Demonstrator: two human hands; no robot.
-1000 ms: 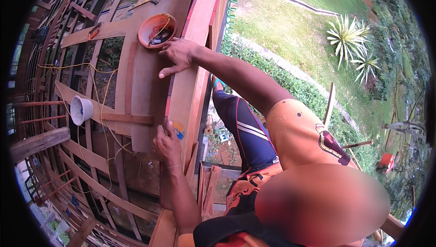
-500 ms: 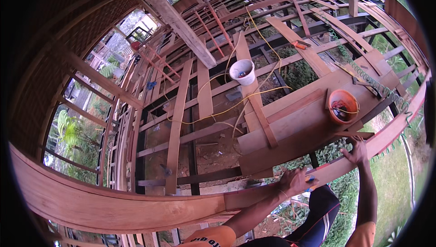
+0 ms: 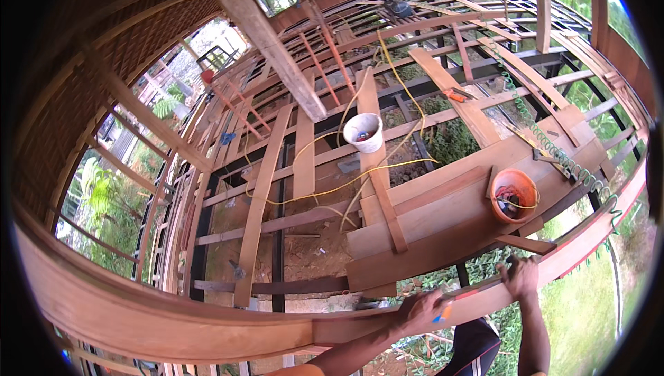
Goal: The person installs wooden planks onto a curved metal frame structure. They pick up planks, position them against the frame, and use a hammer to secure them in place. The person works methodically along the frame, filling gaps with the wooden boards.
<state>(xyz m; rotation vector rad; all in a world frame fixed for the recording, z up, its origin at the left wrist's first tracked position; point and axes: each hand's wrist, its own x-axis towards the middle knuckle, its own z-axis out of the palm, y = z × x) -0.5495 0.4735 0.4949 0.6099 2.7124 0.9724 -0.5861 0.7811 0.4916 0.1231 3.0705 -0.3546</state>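
A long curved wooden board (image 3: 228,334) sweeps across the near side like a rail, with a joint in its length. My left hand (image 3: 419,309) rests closed on its top edge; a small blue and orange thing (image 3: 443,314) sticks out from under the fingers, its kind unclear. Further right along that board, my right hand (image 3: 520,279) is closed over the top edge. Something dark shows at its fingers, too small to name. Just beyond the right hand, a short wooden piece (image 3: 527,243) meets the board's inner side.
An orange bucket (image 3: 513,213) with tools stands on loose planks (image 3: 415,255); a white bucket (image 3: 363,142) is farther off. Yellow cord (image 3: 325,195) and green coiled hose (image 3: 536,134) cross the open joists. Orange-handled pliers (image 3: 456,94) lie on a plank. Gaps show ground below.
The view has tilted, so the scene sits lower and slightly left. Both hands remain on the curved board, the right one a little nearer.
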